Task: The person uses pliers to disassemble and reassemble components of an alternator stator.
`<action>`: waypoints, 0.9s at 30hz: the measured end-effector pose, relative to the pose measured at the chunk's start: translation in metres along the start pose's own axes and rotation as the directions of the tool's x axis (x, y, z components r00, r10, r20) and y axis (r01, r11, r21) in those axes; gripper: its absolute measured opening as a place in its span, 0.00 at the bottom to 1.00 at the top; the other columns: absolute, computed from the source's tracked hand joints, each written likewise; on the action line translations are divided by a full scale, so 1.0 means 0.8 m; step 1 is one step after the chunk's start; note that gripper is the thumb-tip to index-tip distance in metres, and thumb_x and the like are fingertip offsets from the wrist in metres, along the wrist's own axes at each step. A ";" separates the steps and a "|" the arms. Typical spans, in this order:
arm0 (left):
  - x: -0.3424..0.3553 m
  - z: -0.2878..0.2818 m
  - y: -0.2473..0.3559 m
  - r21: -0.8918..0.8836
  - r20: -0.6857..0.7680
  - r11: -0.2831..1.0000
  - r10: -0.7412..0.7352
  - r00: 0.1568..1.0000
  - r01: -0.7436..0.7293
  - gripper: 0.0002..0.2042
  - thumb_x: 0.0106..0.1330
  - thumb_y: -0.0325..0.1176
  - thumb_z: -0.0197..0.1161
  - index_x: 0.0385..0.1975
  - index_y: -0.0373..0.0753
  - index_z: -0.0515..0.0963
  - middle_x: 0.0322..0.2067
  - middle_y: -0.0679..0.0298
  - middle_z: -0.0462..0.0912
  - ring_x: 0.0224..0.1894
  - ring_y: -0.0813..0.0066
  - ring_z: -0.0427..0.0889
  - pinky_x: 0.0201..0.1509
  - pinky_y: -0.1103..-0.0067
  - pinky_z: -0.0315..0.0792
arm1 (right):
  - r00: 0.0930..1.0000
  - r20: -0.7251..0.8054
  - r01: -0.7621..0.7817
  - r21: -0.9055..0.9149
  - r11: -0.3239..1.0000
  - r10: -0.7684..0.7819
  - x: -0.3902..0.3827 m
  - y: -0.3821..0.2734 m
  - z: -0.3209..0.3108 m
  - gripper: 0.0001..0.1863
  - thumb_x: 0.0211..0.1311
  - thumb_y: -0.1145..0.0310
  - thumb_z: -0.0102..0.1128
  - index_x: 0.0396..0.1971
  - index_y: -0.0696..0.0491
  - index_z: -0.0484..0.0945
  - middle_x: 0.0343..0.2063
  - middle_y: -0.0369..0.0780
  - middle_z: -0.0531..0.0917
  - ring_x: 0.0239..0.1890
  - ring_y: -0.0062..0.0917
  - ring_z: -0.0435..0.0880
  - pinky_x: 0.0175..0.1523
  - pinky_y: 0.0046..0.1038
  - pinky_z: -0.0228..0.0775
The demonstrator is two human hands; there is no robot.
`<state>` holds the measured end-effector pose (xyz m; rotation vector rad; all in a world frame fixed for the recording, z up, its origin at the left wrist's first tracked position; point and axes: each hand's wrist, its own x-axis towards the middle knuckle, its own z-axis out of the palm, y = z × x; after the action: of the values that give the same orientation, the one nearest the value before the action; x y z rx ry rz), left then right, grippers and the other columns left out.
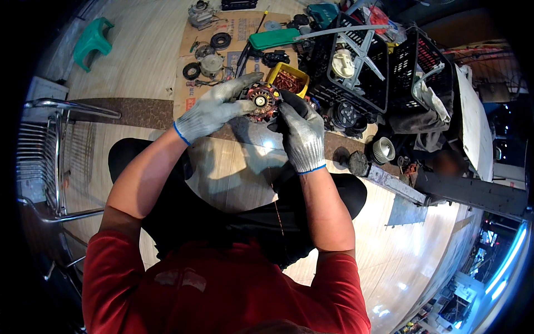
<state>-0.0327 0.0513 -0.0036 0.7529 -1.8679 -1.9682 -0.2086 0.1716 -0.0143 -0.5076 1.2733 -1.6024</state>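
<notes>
A round motor core, with copper-coloured windings set radially around a pale centre, is held up in front of me. My left hand, in a grey-white work glove with a blue cuff, grips its left side, fingers over the far edge and thumb along the near side. From the right, my right hand, gloved the same way with dark-stained fingers, closes on the opposite edge. A thin copper-coloured strand runs below the hands over my dark trousers. Part of the core's rim is hidden by the gloves.
Just beyond my hands, a yellow bin holds copper-coloured scraps. Motor parts lie on flattened cardboard. Black crates stand to the right, near a white blower wheel. A green stool and metal-framed chair are left.
</notes>
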 end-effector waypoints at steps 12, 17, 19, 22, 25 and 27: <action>-0.001 -0.001 -0.005 0.051 -0.076 0.999 -0.006 0.997 0.009 0.25 0.74 0.40 0.54 0.66 0.34 0.65 0.55 0.56 0.78 0.56 0.74 0.77 0.63 0.76 0.71 | 0.989 0.047 -0.144 0.140 0.980 0.139 0.002 0.002 -0.008 0.13 0.65 0.75 0.58 0.49 0.61 0.78 0.35 0.41 0.86 0.28 0.24 0.86 0.30 0.24 0.81; -0.001 0.000 -0.004 0.045 -0.063 0.999 -0.021 0.998 0.024 0.25 0.74 0.42 0.52 0.66 0.37 0.67 0.57 0.55 0.76 0.58 0.72 0.76 0.66 0.77 0.68 | 0.989 0.035 -0.145 0.161 0.976 0.141 0.001 -0.001 -0.003 0.13 0.65 0.75 0.58 0.48 0.61 0.78 0.36 0.41 0.86 0.29 0.24 0.86 0.31 0.23 0.81; -0.001 0.002 -0.002 0.038 -0.064 0.999 -0.023 0.998 0.026 0.25 0.74 0.42 0.52 0.66 0.37 0.67 0.57 0.55 0.76 0.58 0.72 0.76 0.65 0.77 0.69 | 0.990 0.032 -0.143 0.160 0.977 0.139 0.001 -0.001 -0.004 0.13 0.65 0.75 0.58 0.48 0.62 0.78 0.37 0.42 0.85 0.31 0.24 0.86 0.33 0.24 0.82; -0.001 0.002 -0.003 0.069 -0.069 0.997 -0.023 0.997 0.028 0.25 0.74 0.43 0.52 0.66 0.37 0.66 0.57 0.55 0.76 0.58 0.71 0.76 0.65 0.77 0.69 | 0.991 0.037 -0.136 0.163 0.977 0.131 0.001 0.002 -0.003 0.14 0.66 0.76 0.57 0.49 0.63 0.77 0.38 0.42 0.85 0.34 0.25 0.86 0.38 0.25 0.82; -0.002 0.003 0.006 0.119 -0.074 0.988 -0.088 0.993 0.096 0.25 0.74 0.44 0.52 0.66 0.37 0.66 0.57 0.54 0.76 0.59 0.70 0.76 0.65 0.76 0.69 | 0.992 0.037 -0.124 0.171 0.977 0.120 -0.001 -0.001 -0.001 0.14 0.66 0.76 0.57 0.49 0.64 0.77 0.40 0.43 0.85 0.37 0.26 0.86 0.43 0.26 0.82; -0.002 0.003 -0.001 0.105 -0.077 0.994 -0.021 0.997 0.029 0.26 0.74 0.44 0.52 0.66 0.36 0.67 0.57 0.53 0.76 0.59 0.69 0.76 0.65 0.76 0.69 | 0.992 0.043 -0.126 0.161 0.979 0.121 -0.001 -0.001 -0.001 0.14 0.66 0.76 0.57 0.49 0.64 0.77 0.40 0.43 0.85 0.38 0.26 0.86 0.45 0.26 0.81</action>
<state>-0.0326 0.0540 -0.0038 0.8722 -1.9391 -1.8405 -0.2093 0.1724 -0.0137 -0.3447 1.1162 -1.5714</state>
